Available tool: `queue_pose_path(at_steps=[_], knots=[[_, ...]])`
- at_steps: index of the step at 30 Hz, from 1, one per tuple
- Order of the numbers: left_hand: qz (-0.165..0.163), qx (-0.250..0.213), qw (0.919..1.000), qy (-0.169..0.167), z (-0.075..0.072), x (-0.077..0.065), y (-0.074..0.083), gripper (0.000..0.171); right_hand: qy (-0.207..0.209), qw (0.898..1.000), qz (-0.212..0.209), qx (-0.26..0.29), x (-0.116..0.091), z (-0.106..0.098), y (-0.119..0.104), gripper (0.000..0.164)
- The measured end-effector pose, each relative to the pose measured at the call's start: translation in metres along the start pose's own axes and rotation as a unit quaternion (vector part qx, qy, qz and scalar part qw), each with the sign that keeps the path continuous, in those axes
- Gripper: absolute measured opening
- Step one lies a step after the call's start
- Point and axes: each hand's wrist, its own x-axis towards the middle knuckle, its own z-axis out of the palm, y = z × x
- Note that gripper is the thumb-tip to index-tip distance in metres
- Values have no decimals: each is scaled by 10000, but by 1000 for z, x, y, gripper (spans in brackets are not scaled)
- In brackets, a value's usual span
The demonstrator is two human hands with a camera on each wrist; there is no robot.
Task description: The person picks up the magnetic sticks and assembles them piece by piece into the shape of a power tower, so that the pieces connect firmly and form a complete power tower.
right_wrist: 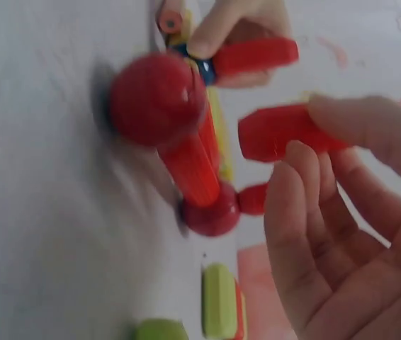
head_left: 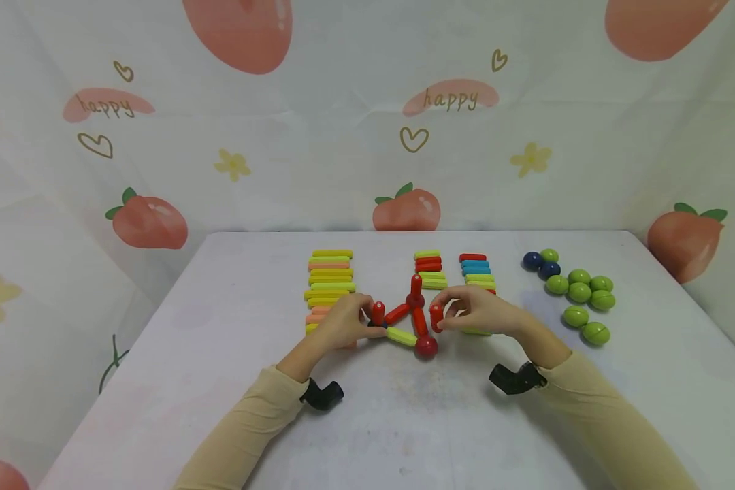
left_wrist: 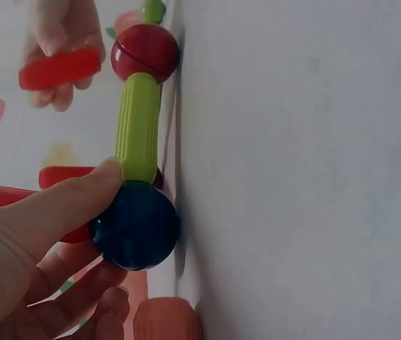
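Observation:
A triangle of rods and balls lies on the table: two red balls (head_left: 426, 347) and a blue ball (left_wrist: 137, 225), joined by a green rod (left_wrist: 138, 124) and two red rods (head_left: 420, 321). Short red rods stand up from the blue ball and the far red ball (head_left: 414, 300). My left hand (head_left: 347, 321) holds the blue ball, thumb against it near the green rod's end. Between thumb and fingers my right hand (head_left: 480, 312) pinches a loose red rod (right_wrist: 278, 132). That rod is raised beside the near red ball and apart from it.
Rows of yellow, green and orange rods (head_left: 331, 279) lie behind the left hand. More red, blue and green rods (head_left: 476, 267) lie behind the right hand. Several green balls (head_left: 579, 292) and two dark blue balls (head_left: 533, 260) lie at the right. A printed cloth hangs behind the table.

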Motion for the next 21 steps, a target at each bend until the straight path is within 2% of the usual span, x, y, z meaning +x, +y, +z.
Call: queue_pose_path(at_steps=[3, 6, 17, 21], knots=[[12, -41, 10000, -68, 2, -1, 2, 28, -293, 9989, -344, 116, -2, 7, -2, 24], [83, -61, 9999, -97, 4, -2, 4, 29, -431, 9978, -477, 139, -3, 10, -2, 21], [23, -59, 9994, -328, 7, -7, 9, 31, -450, 9984, -334, -85, -6, 10, -1, 22], [137, -3, 9992, -387, 7, -8, 10, 32, -380, 9988, -274, -133, -7, 10, 1, 22]])
